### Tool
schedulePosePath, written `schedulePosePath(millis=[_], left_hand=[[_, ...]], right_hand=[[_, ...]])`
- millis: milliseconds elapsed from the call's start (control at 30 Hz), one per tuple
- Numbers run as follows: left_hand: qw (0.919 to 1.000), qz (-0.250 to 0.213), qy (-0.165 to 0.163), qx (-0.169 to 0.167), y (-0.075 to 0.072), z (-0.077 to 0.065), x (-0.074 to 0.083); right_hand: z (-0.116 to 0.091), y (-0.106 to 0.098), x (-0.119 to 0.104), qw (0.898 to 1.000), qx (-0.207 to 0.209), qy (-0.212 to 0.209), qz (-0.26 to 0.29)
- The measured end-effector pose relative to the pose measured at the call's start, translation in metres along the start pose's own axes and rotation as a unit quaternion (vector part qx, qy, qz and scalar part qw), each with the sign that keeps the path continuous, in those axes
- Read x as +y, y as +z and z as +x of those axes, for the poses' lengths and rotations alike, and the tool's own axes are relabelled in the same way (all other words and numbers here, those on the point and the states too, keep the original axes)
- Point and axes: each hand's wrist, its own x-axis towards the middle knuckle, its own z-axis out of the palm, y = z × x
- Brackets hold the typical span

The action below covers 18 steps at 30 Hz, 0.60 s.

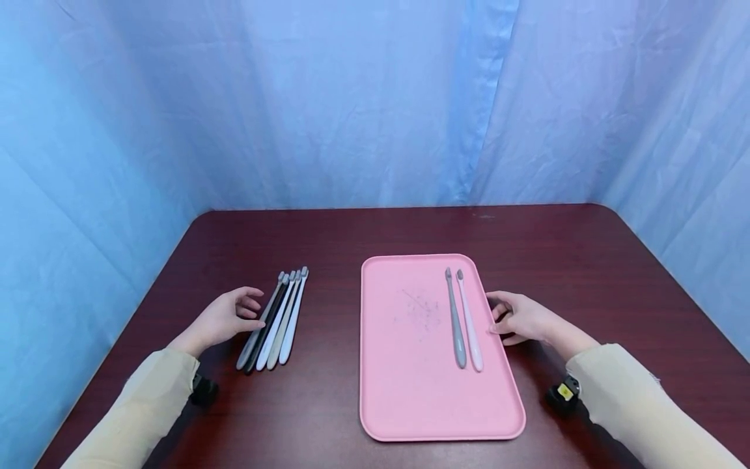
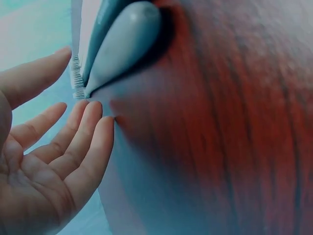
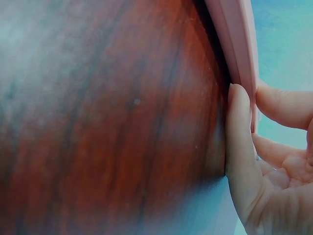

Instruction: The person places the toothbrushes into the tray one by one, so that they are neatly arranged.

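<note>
Five-odd toothbrushes lie in a slanted row on the left, several in all: a grey toothbrush (image 1: 246,350), a black toothbrush (image 1: 254,350), a beige toothbrush (image 1: 278,345) and white toothbrushes (image 1: 291,329). My left hand (image 1: 225,316) hovers at the row's left side, thumb and fingers spread with nothing held; a rounded handle (image 2: 129,41) shows beyond its fingertips in the left wrist view. A pink tray (image 1: 404,391) bears another grey toothbrush (image 1: 456,326) and another white toothbrush (image 1: 471,326), side by side. My right hand (image 1: 521,317) pinches the tray's right rim, thumb above, fingers along the outside.
Everything rests on a dark red-brown wooden table (image 1: 328,234) with rounded far corners. Light blue curtains (image 1: 351,98) hang behind it and along both sides. Grey specks (image 1: 422,309) mark the tray's floor.
</note>
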Motion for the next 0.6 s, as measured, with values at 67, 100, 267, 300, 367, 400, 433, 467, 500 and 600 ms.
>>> schedulePosePath(millis=[67,100,267,300,367,400,433,467,500,600], left_hand=[[1.0,0.004,0.003,-0.004,0.0006,0.0,-0.0008],[0.9999,0.007,0.006,-0.005,0.0007,0.0,-0.0009],[0.9999,0.013,0.006,-0.01,0.0017,0.0,-0.001],[0.9999,0.014,0.004,-0.01,0.0017,0.0001,-0.0013],[0.9998,0.016,0.001,-0.011,0.0017,0.0001,-0.002],[0.9998,0.018,0.0,-0.011,0.0017,0.0003,-0.0024],[0.9997,0.02,0.0,-0.011,0.0017,0.0005,-0.0028],[0.9997,0.022,-0.001,-0.01,0.0017,0.0009,-0.0035],[0.9997,0.023,-0.001,-0.01,0.0019,0.0014,-0.0041],[0.9996,0.025,-0.005,-0.008,0.0026,0.0027,-0.0055]], right_hand=[[0.0001,-0.0001,-0.0001,1.0,0.0,0.0,0.0],[0.0001,-0.0001,-0.0001,1.0,0.0,0.0,-0.001],[-0.0002,0.0001,0.0006,1.0,-0.001,0.0,0.003],[-0.0003,0.0002,0.0005,1.0,-0.001,0.0,0.003],[-0.0003,0.0003,0.0004,1.0,-0.002,-0.002,0.002],[-0.0001,0.0003,0.0005,1.0,-0.002,-0.003,0.002],[-0.0001,0.0003,0.0002,1.0,-0.001,-0.001,0.002],[0.0001,0.0002,0.0003,1.0,-0.001,0.0,0.002],[0.0002,0.0001,0.0004,1.0,-0.001,0.0,0.001],[0.0001,-0.0001,-0.0001,1.0,0.0,0.002,-0.002]])
